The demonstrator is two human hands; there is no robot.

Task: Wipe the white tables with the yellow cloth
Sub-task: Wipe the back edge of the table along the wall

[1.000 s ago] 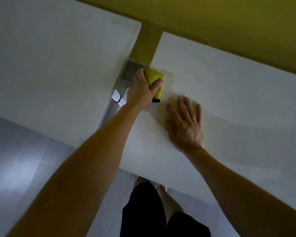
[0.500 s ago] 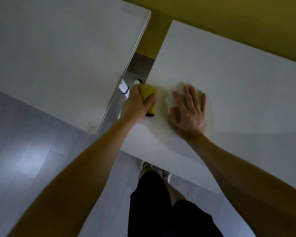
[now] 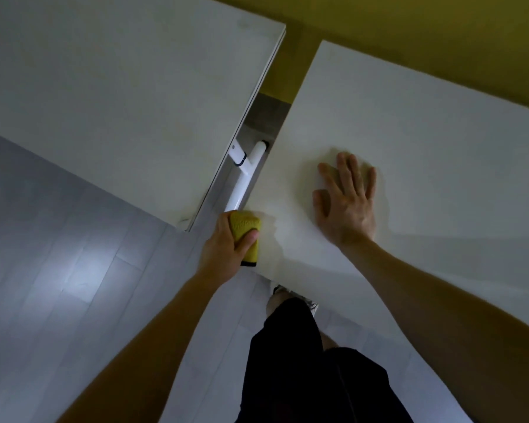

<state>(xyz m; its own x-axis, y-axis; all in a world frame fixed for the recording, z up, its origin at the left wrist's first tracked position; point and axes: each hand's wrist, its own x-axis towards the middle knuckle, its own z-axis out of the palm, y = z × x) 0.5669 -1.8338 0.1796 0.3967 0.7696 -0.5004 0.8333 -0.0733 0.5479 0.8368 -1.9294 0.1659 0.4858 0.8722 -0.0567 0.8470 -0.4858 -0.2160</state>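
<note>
Two white tables stand side by side with a narrow gap between them: the left table (image 3: 119,96) and the right table (image 3: 425,141). My left hand (image 3: 226,251) grips a folded yellow cloth (image 3: 247,236) with a dark hem, pressed on the near left corner of the right table. My right hand (image 3: 345,196) lies flat on the right table, fingers spread, a hand's width to the right of the cloth.
White metal table legs (image 3: 245,175) show in the gap between the tables. A yellow wall (image 3: 440,32) runs behind them. Grey floor (image 3: 58,270) lies to the left and below. My legs in black shorts (image 3: 312,367) stand at the right table's near edge.
My left hand has dragged the cloth along the right table's left edge from the far part to the near corner. My right hand stayed flat on the table.
</note>
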